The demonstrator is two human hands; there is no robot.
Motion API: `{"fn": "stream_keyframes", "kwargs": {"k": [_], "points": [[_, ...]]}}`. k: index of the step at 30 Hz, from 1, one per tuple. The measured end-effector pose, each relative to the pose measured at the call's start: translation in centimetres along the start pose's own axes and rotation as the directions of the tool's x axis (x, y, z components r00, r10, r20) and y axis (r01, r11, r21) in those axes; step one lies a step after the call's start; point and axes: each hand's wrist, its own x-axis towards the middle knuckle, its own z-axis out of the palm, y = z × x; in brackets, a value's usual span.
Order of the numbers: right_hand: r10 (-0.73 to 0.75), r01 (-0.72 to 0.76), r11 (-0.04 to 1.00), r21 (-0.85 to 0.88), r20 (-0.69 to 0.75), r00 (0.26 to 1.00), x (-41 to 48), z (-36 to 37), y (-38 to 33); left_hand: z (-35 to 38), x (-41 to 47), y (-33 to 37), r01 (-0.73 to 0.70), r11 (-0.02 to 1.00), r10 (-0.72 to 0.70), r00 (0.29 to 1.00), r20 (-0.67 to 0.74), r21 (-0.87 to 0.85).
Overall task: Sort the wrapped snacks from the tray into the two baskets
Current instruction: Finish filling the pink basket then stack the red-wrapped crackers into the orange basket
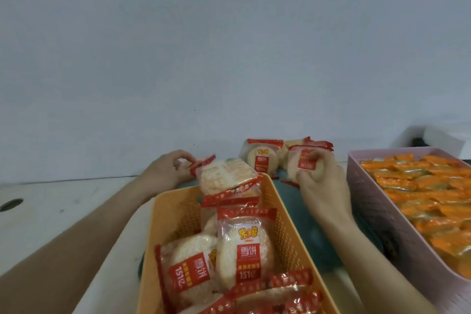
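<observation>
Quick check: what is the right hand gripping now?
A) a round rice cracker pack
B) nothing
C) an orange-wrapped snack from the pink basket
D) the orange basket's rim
A: the right hand has its fingers curled round a round rice cracker pack above the green tray, between the two baskets.

Single head-worn wide-angle view — forward and slightly down, close over the orange basket (175, 216), wall (229, 46) beyond
</observation>
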Motion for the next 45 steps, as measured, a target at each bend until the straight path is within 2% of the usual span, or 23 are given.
{"fn": "stream_keyframes", "kwargs": {"k": [1,2,4,5,8,10,11,13,15,17,19,21,24,26,27,28,29,30,31,32,35,38,45], "points": [[-0.061,0.061,0.998,-0.001,-0.03,0.998,0.0,0.0,0.2,-0.5,-0.9,0.4,0.033,0.98,-0.048,0.996,-0.073,-0.199],[-0.061,0.062,0.998,0.005,-0.044,0.997,-0.4,-0.4,-0.6,-1.2,-1.6,0.6,0.015,0.933,-0.071,0.987,-0.144,-0.36],[-0.082,0.088,0.991,0.103,-0.065,0.995,-0.8,-1.2,-1.7,-2.6,-3.7,1.9,-0.073,0.821,-0.089,0.964,-0.252,-0.566],[-0.121,0.134,0.976,0.172,-0.084,0.989,-1.1,-1.8,-2.4,-3.3,-4.8,3.0,-0.133,0.787,-0.064,0.954,-0.293,-0.602],[-0.226,0.233,0.86,0.453,-0.071,0.972,-2.9,-4.1,-6.0,-4.2,-8.4,6.1,-0.288,0.815,0.11,0.929,-0.353,-0.503],[-0.302,0.214,0.771,0.6,0.048,0.952,-4.2,-5.2,-7.9,-4.3,-11.0,7.4,-0.296,0.861,0.152,0.926,-0.346,-0.415],[-0.334,0.194,0.759,0.622,0.117,0.935,-4.7,-5.5,-8.3,-4.1,-11.9,7.9,-0.292,0.88,0.161,0.926,-0.342,-0.374],[-0.39,0.184,0.815,0.55,0.284,0.876,-5.5,-5.5,-8.4,-3.3,-13.2,8.0,-0.285,0.936,0.203,0.917,-0.345,-0.208],[-0.405,0.274,0.904,0.327,0.453,0.794,-6.4,-5.1,-8.0,-2.6,-14.1,7.1,-0.236,0.97,0.242,0.911,-0.334,0.058],[-0.4,0.43,0.9,0.077,0.541,0.74,-6.5,-4.8,-7.7,-2.2,-14.8,5.9,-0.176,0.965,0.236,0.901,-0.364,0.192],[-0.411,0.532,0.845,-0.05,0.575,0.707,-6.3,-5.0,-8.0,-2.0,-15.1,5.1,-0.138,0.966,0.22,0.885,-0.411,0.219],[-0.416,0.572,0.816,-0.082,0.604,0.68,-6.1,-5.4,-8.5,-1.7,-15.4,4.1,-0.103,0.958,0.212,0.884,-0.417,0.269],[-0.367,0.546,0.837,-0.034,0.705,0.606,-6.1,-6.5,-8.9,-1.0,-16.0,3.7,-0.069,0.888,0.283,0.86,-0.424,0.454],[-0.35,0.528,0.849,-0.006,0.742,0.572,-6.2,-6.9,-8.9,-0.8,-16.6,4.2,-0.102,0.843,0.401,0.773,-0.491,0.528],[-0.351,0.521,0.853,-0.007,0.733,0.583,-6.2,-6.9,-8.9,-0.6,-16.9,4.7,-0.166,0.814,0.487,0.716,-0.5,0.556],[-0.367,0.53,0.848,-0.017,0.703,0.609,-6.2,-6.8,-8.8,-0.5,-17.4,5.3,-0.239,0.785,0.548,0.697,-0.462,0.571],[-0.399,0.563,0.826,-0.042,0.662,0.635,-6.1,-6.6,-8.8,-0.2,-17.9,6.0,-0.289,0.77,0.558,0.738,-0.379,0.569],[-0.431,0.601,0.795,-0.079,0.623,0.653,-6.1,-6.5,-8.7,0.4,-18.3,6.6,-0.305,0.763,0.517,0.817,-0.255,0.57],[-0.447,0.633,0.764,-0.123,0.606,0.658,-6.1,-6.4,-8.7,1.0,-18.4,7.0,-0.289,0.755,0.452,0.88,-0.147,0.589],[-0.443,0.651,0.741,-0.166,0.609,0.658,-6.2,-6.4,-8.7,1.5,-18.4,7.0,-0.265,0.718,0.4,0.914,-0.069,0.643],[-0.417,0.671,0.701,-0.24,0.625,0.66,-6.3,-6.6,-8.9,2.1,-18.0,6.7,-0.221,0.647,0.348,0.937,-0.024,0.73],[-0.422,0.689,0.685,-0.238,0.642,0.64,-6.4,-6.7,-9.0,2.6,-18.0,6.5,-0.223,0.568,0.387,0.922,-0.018,0.792],[-0.401,0.7,0.688,-0.191,0.704,0.586,-6.4,-6.3,-8.5,2.2,-18.6,7.1,-0.242,0.682,0.305,0.952,0.032,0.69]]}}
